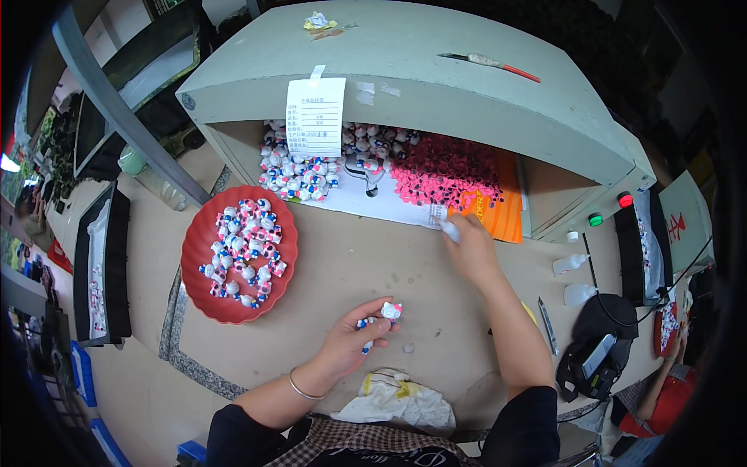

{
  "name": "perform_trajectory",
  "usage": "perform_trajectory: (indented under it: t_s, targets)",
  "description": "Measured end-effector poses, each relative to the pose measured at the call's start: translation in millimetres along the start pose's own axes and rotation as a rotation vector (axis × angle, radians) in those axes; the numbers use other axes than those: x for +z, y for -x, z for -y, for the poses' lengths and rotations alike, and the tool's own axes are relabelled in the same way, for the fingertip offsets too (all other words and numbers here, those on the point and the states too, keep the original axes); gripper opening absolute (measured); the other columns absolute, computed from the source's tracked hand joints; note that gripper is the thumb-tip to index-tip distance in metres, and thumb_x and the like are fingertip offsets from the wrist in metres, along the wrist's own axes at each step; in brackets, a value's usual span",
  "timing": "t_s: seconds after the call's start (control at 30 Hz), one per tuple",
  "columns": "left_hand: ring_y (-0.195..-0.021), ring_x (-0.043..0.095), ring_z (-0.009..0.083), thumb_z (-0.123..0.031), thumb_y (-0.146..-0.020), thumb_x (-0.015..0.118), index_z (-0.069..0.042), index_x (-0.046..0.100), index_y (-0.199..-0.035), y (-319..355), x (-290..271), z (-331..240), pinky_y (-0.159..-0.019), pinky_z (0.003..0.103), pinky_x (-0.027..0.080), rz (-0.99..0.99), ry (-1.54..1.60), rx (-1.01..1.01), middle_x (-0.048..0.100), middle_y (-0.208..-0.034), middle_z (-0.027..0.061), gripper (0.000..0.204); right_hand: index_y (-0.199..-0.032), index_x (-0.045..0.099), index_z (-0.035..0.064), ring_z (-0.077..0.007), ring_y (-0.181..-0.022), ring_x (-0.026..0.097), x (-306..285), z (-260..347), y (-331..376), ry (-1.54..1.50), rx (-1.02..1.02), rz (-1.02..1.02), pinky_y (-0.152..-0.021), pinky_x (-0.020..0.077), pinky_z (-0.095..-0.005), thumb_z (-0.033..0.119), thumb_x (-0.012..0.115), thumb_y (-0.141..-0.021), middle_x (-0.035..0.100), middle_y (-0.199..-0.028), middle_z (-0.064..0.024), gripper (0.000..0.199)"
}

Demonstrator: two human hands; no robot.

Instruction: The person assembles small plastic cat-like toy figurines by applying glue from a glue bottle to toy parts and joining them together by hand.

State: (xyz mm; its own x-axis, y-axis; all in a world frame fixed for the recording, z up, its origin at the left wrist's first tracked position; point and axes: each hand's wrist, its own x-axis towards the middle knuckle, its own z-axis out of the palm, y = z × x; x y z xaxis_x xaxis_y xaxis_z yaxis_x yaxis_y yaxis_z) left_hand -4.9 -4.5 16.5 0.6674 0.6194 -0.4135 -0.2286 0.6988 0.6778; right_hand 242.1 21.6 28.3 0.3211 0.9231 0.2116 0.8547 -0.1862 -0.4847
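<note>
My left hand is closed around a few small figurines with white and blue parts. One white cat-head figurine with a pink spot stands out at its fingertips. Farther off, my right hand pinches a small white object, perhaps a little bottle, mostly covered by the fingers. It is at the front edge of a heap of tiny pink pieces under the grey shelf. Left of that heap lie many white and blue figurine parts. A red scalloped bowl holds several finished-looking pink, white and blue figurines.
At the right are small bottles, tweezers and a black bag with a phone on it. A stained white cloth lies by the near table edge. Black-sided conveyors run on both sides; a co-worker's red sleeve shows far right.
</note>
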Motion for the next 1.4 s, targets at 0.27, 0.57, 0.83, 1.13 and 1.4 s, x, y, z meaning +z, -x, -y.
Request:
perform_trajectory:
  t_s: [0.27,0.57,0.83,1.13,1.4]
  targets:
    - [-0.09,0.057,0.0143,-0.005,-0.083,0.053,-0.007,0.046,-0.119,1,9,1,-0.061,0.021,0.048,0.015,-0.24,0.07,0.056,-0.105,0.0056,0.037,-0.085,0.055,-0.0001,-0.0095,-0.065,0.056,-38,49,108,-1.053,0.374,0.282,-0.054,0.0472,-0.0223,0.004,0.058,-0.079,0.057,-0.078,-0.0043,0.008]
    - [-0.083,0.055,0.0089,-0.004,-0.082,0.054,-0.005,0.049,-0.116,3,12,10,-0.062,0.022,0.05,0.075,-0.401,0.183,0.056,-0.103,0.0051,0.035,-0.083,0.051,-0.0001,-0.0109,-0.064,0.057,-21,62,121,-1.172,0.522,0.396,-0.054,0.0486,-0.0237,0.004,0.059,-0.079,0.056,-0.076,-0.0063,0.01]
    - [-0.08,0.054,0.0067,-0.008,-0.083,0.055,-0.005,0.051,-0.116,-1,8,6,-0.06,0.02,0.049,0.068,-0.449,0.12,0.057,-0.101,0.0038,0.033,-0.087,0.052,-0.0005,-0.0087,-0.064,0.055,-10,60,121,-1.069,0.558,0.335,-0.054,0.0485,-0.0229,0.007,0.06,-0.079,0.057,-0.076,-0.0048,0.014]
    - [-0.08,0.054,0.0073,-0.009,-0.084,0.053,-0.005,0.05,-0.116,-2,6,7,-0.058,0.021,0.049,0.084,-0.369,0.148,0.057,-0.1,0.0036,0.032,-0.095,0.054,0.0019,-0.0069,-0.065,0.053,-1,59,124,-1.14,0.443,0.333,-0.051,0.0461,-0.0211,0.006,0.06,-0.079,0.059,-0.081,-0.0036,0.017]
    - [-0.07,0.054,0.0062,-0.01,-0.084,0.053,-0.006,0.05,-0.116,-5,-2,6,-0.058,0.021,0.048,0.163,-0.429,0.131,0.057,-0.099,0.0028,0.033,-0.08,0.05,0.0015,-0.0125,-0.065,0.055,5,50,127,-0.914,0.195,0.208,-0.056,0.0446,-0.0262,0.008,0.065,-0.073,0.058,-0.079,-0.0069,0.017]
